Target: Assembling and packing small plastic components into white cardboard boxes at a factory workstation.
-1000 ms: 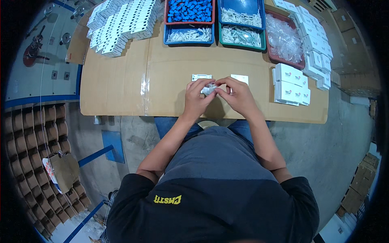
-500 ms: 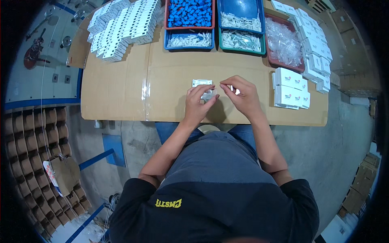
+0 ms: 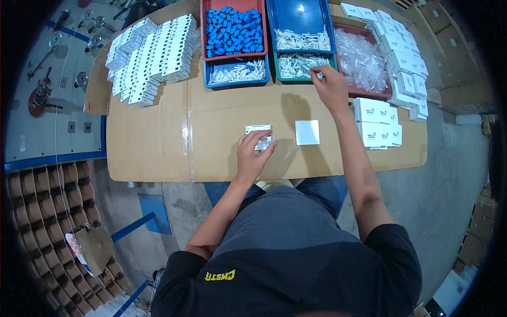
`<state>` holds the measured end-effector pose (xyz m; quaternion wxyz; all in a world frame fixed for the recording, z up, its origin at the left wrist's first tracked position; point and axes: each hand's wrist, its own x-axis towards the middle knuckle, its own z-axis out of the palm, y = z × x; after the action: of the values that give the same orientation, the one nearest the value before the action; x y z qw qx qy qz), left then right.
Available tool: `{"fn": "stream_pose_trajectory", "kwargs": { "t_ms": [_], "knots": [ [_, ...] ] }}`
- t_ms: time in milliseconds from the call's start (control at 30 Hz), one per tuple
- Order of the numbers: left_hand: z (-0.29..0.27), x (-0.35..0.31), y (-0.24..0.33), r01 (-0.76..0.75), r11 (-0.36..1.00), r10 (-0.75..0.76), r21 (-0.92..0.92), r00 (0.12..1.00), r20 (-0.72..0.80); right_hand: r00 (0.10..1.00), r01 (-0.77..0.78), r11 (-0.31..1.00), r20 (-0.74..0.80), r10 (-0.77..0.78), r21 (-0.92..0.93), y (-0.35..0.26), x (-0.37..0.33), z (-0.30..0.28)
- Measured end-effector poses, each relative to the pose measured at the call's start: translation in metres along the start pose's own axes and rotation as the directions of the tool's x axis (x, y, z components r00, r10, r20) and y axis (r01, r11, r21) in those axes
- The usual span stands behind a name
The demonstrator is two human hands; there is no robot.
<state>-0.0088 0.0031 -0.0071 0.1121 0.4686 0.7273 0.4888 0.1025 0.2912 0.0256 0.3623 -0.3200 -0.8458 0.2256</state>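
Note:
My left hand [image 3: 252,154] is curled round a small clear plastic piece [image 3: 265,141], thumb and fingers closed on it. Just beyond its fingers lies a flat white plastic part [image 3: 257,128], partly covered by the hand. My right hand [image 3: 332,89] is stretched out to the near right edge of a green tray [image 3: 301,81] of small white plastic pieces [image 3: 297,65]. Its fingertips are pinched together; whatever they may hold is too small to make out. Between the two hands, on the cardboard, lies a white square plate [image 3: 307,132].
A red tray of blue parts [image 3: 234,33] and blue trays of white pieces [image 3: 240,72] stand at the back. Clear plastic bags [image 3: 362,59] fill another red tray. White boxes are stacked at the left [image 3: 153,58] and right [image 3: 376,122] of the cardboard-covered table [image 3: 148,142].
My right hand has moved away from the left, out to the green tray. The white square plate now shows on the cardboard. My left hand stays by the white part, and the view has shifted.

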Motion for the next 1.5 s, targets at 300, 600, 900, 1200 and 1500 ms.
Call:
{"fn": "stream_pose_trajectory", "kwargs": {
  "t_ms": [300,600,900,1200,1500],
  "knots": [
    [0.002,0.010,-0.010,0.043,0.998,-0.043,0.042,0.999,0.012,0.967,0.122,0.956,0.248,-0.055,-0.265,0.104,0.028,0.069],
    [0.003,0.023,-0.016,0.134,0.991,-0.134,-0.002,0.989,0.057,0.961,0.043,0.922,0.268,0.067,-0.384,0.113,0.027,0.083],
    [0.004,0.024,-0.017,0.134,0.991,-0.133,-0.018,0.990,0.039,0.919,0.231,0.912,0.385,-0.090,-0.338,0.119,0.034,0.074],
    [0.000,0.023,-0.015,0.109,0.994,-0.109,-0.025,0.994,0.000,0.925,0.216,0.953,0.357,-0.131,-0.211,0.127,0.038,0.069],
    [-0.007,0.025,-0.014,0.095,0.992,-0.099,-0.082,0.994,-0.042,0.986,-0.063,0.992,0.146,0.079,-0.111,0.099,0.023,0.036]
  ]
}}
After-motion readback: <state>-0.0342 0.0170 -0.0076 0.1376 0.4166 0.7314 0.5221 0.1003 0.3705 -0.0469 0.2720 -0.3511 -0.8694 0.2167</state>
